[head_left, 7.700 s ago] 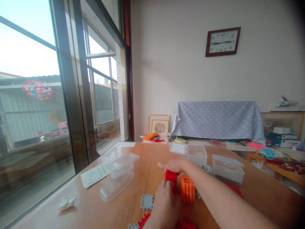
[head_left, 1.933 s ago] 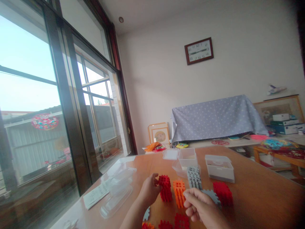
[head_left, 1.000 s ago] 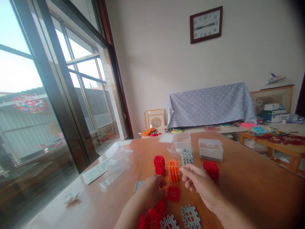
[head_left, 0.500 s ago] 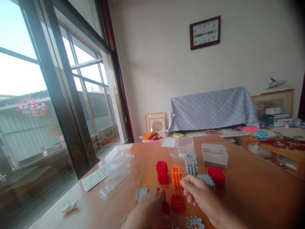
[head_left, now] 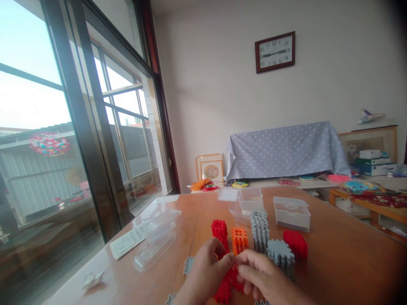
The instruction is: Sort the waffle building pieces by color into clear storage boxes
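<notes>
My left hand [head_left: 208, 269] and my right hand [head_left: 265, 271] meet at the fingertips over the near part of the table. Both are closed in a pinch; whatever lies between the fingers is hidden. Below them, partly covered, are red notched plastic tiles [head_left: 222, 292]. Just beyond stand a red tile stack [head_left: 219, 231], an orange tile stack [head_left: 239, 238] and a tall grey tile stack [head_left: 260, 228]. To the right of my right hand is a shorter grey tile stack [head_left: 280, 252], with another red stack [head_left: 295, 243] behind it.
Loose grey tiles lie left of my left hand, one flat grey tile [head_left: 187, 265] among them. Clear plastic lids [head_left: 154, 252], a paper pad [head_left: 127, 242] and a crumpled tissue [head_left: 93, 279] lie farther left. Clear boxes [head_left: 292, 216] stand at the back.
My left hand has risen from the tiles and met my right hand, which has moved slightly lower and left. The view has shifted a little, uncovering more of the shorter grey stack.
</notes>
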